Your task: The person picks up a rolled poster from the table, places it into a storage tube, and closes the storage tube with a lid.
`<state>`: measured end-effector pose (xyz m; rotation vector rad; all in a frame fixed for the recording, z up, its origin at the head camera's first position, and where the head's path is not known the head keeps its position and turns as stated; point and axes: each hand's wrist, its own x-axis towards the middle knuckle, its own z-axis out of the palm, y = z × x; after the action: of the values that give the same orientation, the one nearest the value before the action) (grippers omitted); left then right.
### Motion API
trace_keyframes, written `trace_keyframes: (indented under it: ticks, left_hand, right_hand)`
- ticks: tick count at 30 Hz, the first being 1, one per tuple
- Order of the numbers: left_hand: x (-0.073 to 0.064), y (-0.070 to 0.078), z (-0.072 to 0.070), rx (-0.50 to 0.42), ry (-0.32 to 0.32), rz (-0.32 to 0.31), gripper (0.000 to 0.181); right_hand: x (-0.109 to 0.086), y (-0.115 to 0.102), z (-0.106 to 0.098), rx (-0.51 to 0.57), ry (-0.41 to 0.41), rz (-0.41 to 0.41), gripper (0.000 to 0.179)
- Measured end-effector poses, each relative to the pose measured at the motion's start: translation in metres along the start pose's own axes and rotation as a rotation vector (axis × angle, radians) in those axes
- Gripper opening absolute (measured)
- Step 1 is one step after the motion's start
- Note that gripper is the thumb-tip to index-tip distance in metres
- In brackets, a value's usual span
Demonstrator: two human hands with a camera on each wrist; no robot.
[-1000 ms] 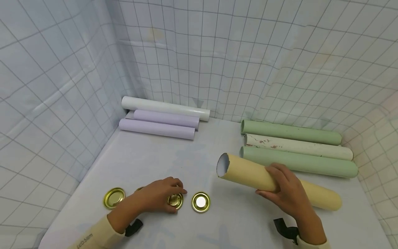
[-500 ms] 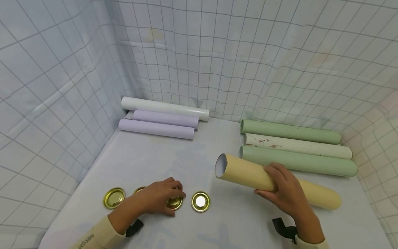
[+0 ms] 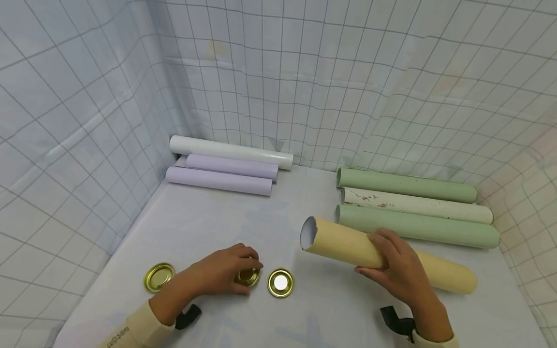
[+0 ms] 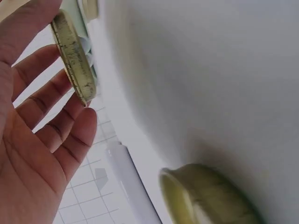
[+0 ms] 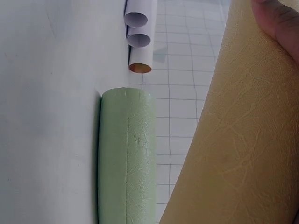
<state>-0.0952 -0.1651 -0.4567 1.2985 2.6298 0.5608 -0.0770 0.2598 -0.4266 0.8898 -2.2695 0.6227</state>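
My left hand [image 3: 224,271] pinches a round gold lid [image 3: 249,276] by its rim. In the left wrist view the lid [image 4: 74,58] stands tilted between thumb and fingers. Right of this hand lies another gold lid [image 3: 280,282] with a bright centre; a further gold lid [image 3: 159,277] lies to the left. Part of one more gold lid [image 4: 205,196] shows close up in the left wrist view; my forearm mostly covers it in the head view. My right hand [image 3: 398,265] grips a yellow roll [image 3: 344,240] around its middle, its open left end raised and tilted.
Behind the yellow roll lie two green rolls [image 3: 417,227] with a patterned white roll [image 3: 417,204] between them. At the back left rest two lilac rolls [image 3: 217,181] and a white roll [image 3: 230,149]. Grid-patterned sheeting [image 3: 278,72] walls in the white table [image 3: 209,217].
My left hand has shifted slightly right and away from me, taking the pinched lid along. The left end of the yellow roll has moved slightly left; my right hand keeps its grip.
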Motion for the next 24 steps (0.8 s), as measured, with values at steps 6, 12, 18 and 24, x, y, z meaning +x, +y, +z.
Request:
trace_keyframes:
  ticks: [6, 12, 18, 24]
  left_hand:
    - [0.002, 0.001, -0.007, -0.141, 0.123, -0.01, 0.055]
    - [0.013, 0.005, -0.014, -0.264, 0.246, 0.032, 0.057]
    - [0.029, 0.013, -0.016, -0.342, 0.345, 0.118, 0.062]
    - [0.045, 0.024, -0.019, -0.459, 0.428, 0.175, 0.062]
  right_hand:
    - [-0.001, -0.002, 0.003, -0.01, -0.022, -0.004, 0.072]
    - [-0.003, -0.004, 0.005, -0.026, -0.036, -0.003, 0.072]
    - [-0.003, -0.004, 0.008, -0.027, -0.048, -0.014, 0.072]
    - [-0.003, -0.004, 0.01, -0.025, -0.052, -0.028, 0.071]
